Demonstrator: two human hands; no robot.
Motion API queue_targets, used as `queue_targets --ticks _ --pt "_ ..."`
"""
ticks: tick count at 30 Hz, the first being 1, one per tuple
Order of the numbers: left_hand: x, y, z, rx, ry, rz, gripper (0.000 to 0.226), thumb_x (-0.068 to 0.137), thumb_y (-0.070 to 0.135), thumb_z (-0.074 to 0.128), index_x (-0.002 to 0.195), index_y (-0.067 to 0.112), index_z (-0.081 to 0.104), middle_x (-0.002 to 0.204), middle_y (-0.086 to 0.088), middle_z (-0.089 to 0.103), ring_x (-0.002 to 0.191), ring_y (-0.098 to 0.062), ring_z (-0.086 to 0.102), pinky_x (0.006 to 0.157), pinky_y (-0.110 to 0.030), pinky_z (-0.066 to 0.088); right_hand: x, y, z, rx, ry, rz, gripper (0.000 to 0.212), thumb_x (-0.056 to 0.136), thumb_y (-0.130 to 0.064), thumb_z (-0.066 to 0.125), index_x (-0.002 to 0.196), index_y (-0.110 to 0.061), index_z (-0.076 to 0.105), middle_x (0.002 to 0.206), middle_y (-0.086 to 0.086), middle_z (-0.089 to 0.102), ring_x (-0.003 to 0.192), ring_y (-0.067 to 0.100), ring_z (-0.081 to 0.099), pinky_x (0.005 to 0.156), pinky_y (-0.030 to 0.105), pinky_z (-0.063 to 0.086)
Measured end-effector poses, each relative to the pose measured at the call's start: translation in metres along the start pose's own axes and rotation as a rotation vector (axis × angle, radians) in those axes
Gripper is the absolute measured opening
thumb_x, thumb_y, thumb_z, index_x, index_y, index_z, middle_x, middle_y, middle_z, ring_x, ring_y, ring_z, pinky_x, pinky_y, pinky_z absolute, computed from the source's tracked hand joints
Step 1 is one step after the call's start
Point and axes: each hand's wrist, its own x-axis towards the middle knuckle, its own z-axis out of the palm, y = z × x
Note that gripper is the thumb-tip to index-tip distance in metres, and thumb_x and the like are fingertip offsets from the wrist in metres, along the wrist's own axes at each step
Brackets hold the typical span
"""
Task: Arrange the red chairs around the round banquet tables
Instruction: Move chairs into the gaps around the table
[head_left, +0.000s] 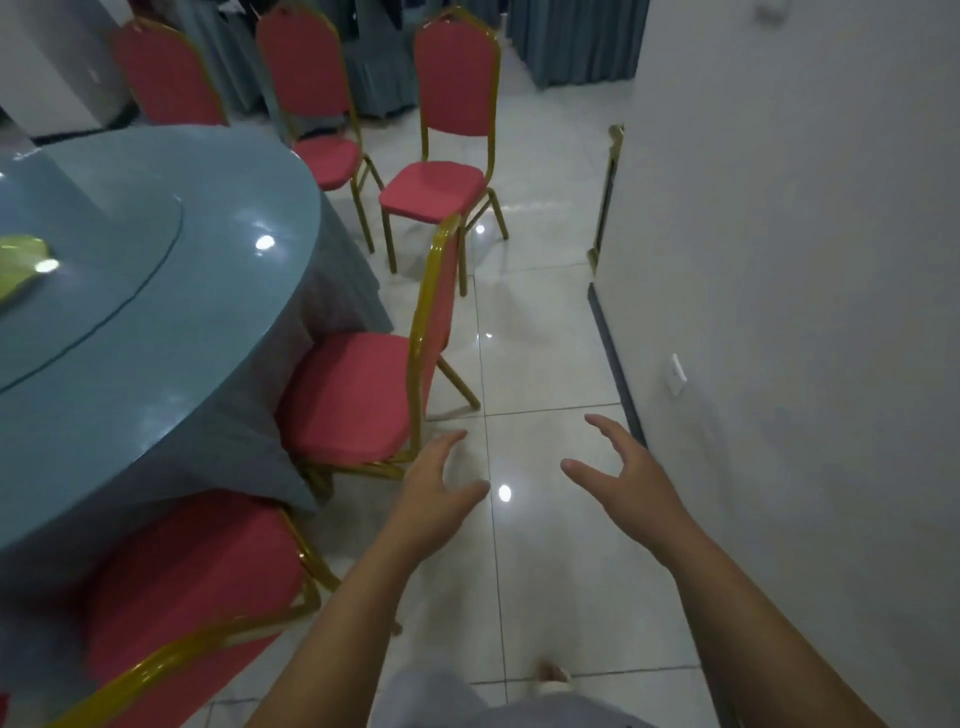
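Observation:
A round banquet table (218, 270) with a blue cloth fills the left side. Red chairs with gold frames stand round it: one tucked in beside me (358, 395), one at the lower left (197, 582), and three further back, the nearest of them (441, 192) standing out on the floor away from the table. My left hand (436, 493) hovers just right of the tucked chair's back leg, fingers relaxed, holding nothing. My right hand (628, 478) floats over the tiles, also open and apart from any chair.
A white wall (779, 260) with a socket (677, 374) runs along the right, leaving a tiled aisle (540, 364) between it and the chairs. A glass turntable (104, 291) lies on the table. Blue-draped furniture (571, 47) stands at the back.

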Motion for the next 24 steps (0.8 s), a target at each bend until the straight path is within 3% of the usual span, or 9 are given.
queue_targets --ticks 7,10,12,15,18,24 --pt "0.132 0.068 0.026 -0.022 -0.105 0.023 0.063 0.086 0.038 0.069 0.141 0.047 0.040 0.154 0.008 0.034 0.140 -0.017 0.033 0.112 -0.050 0.037 0.131 0.003 -0.045 -0.029 -0.017 0.022 0.070 0.086 -0.048 0.071 0.147 -0.039 0.039 0.155 -0.010 0.037 0.139 0.014 0.036 0.100 0.028 0.033" --pt "0.223 0.099 0.031 -0.051 -0.096 0.029 0.063 0.087 0.039 0.069 0.142 0.048 0.039 0.155 0.008 0.033 0.140 -0.017 0.035 0.108 -0.042 0.039 0.218 -0.008 -0.070 -0.054 0.006 -0.003 0.069 0.085 -0.045 0.073 0.146 -0.038 0.042 0.153 -0.009 0.040 0.137 0.011 0.038 0.105 0.030 0.034" --pt "0.290 0.123 0.030 -0.092 -0.090 0.048 0.064 0.086 0.041 0.069 0.142 0.048 0.039 0.154 0.011 0.032 0.139 -0.014 0.034 0.103 -0.035 0.039 0.283 -0.023 -0.089 -0.080 0.033 -0.021 0.067 0.084 -0.044 0.074 0.144 -0.038 0.043 0.151 -0.009 0.042 0.135 0.008 0.039 0.103 0.028 0.034" --pt "0.394 0.162 0.020 -0.136 -0.094 0.050 0.064 0.086 0.041 0.068 0.142 0.047 0.039 0.155 0.012 0.031 0.139 -0.015 0.034 0.106 -0.042 0.042 0.378 -0.054 -0.116 -0.122 0.057 -0.014 0.067 0.085 -0.044 0.073 0.144 -0.039 0.043 0.152 -0.009 0.041 0.129 0.003 0.038 0.100 0.025 0.031" --pt "0.481 0.202 0.000 -0.135 -0.075 0.062 0.062 0.088 0.041 0.066 0.143 0.045 0.038 0.155 0.010 0.031 0.135 -0.011 0.033 0.096 -0.031 0.036 0.458 -0.092 -0.140 -0.135 0.042 -0.019 0.067 0.084 -0.046 0.073 0.144 -0.042 0.041 0.152 -0.012 0.040 0.123 -0.001 0.034 0.098 0.026 0.032" --pt "0.630 0.268 -0.033 -0.135 -0.062 0.044 0.061 0.089 0.038 0.066 0.143 0.042 0.039 0.155 0.009 0.033 0.133 -0.011 0.033 0.093 -0.031 0.035 0.592 -0.129 -0.172 -0.050 0.070 -0.008 0.064 0.084 -0.047 0.073 0.141 -0.045 0.044 0.150 -0.016 0.041 0.132 0.003 0.037 0.100 0.028 0.034"
